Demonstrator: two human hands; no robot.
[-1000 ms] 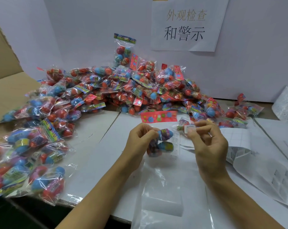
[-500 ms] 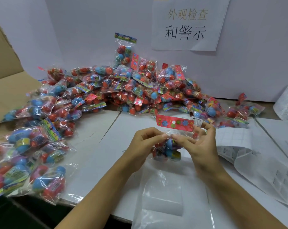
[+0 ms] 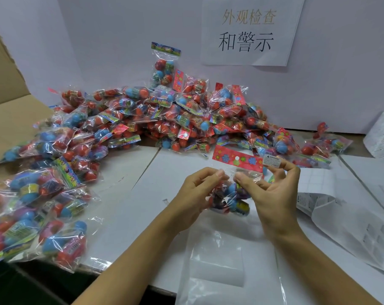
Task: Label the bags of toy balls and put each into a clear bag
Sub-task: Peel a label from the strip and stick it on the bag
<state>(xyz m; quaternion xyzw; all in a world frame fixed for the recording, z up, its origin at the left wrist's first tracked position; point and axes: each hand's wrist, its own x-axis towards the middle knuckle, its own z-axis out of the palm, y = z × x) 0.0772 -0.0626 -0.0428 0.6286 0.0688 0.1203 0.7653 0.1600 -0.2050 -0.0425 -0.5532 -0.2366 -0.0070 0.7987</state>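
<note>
While both hands, left hand (image 3: 195, 190) and right hand (image 3: 272, 194), pinch one toy-ball bag (image 3: 233, 194), right fingers (image 3: 284, 167) carry one label (image 3: 272, 160).

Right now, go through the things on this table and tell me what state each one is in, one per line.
Bag of balls: sealed, held up between both hands.
Warning label: stuck on right fingertip, not yet on the bag.
Left hand: pinching the bag.
Right hand: pinching the bag.
Clear bag: flat, empty.
Pile of bags: heaped, unsorted.
Label sheets: lying loose.
</note>
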